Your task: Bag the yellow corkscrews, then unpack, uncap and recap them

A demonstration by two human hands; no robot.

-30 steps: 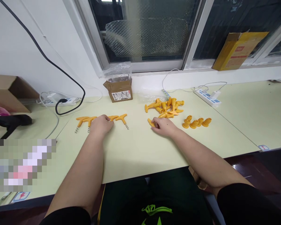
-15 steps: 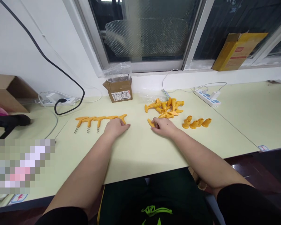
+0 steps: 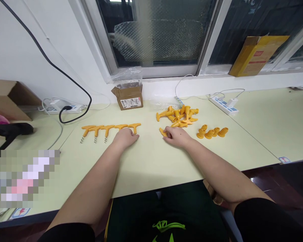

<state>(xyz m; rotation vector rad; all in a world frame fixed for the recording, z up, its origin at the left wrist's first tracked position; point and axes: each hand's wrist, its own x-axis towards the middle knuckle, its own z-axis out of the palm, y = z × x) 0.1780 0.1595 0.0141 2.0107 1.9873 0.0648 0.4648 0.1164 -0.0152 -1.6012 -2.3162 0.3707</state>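
Left hand (image 3: 125,137) here, thumb and finger pinching the shank of the end corkscrew (image 3: 134,126); a light grip should spare its neighbours a nudge. Right hand (image 3: 176,136), fingers curled around a yellow handle (image 3: 162,131). Outward: smooth T-shaped corkscrews (image 3: 107,128), wiry coils facing the tabletop's (image 3: 151,164) front edge; glossy plastic heap (image 3: 176,114) nearer the back edge; flared sleeves (image 3: 209,134) rightward.

In front of small carton (image 3: 130,97): fourth corkscrew (image 3: 121,126), lower part hidden from me by left hand (image 3: 125,137). Far left: cropped box (image 3: 2,95).
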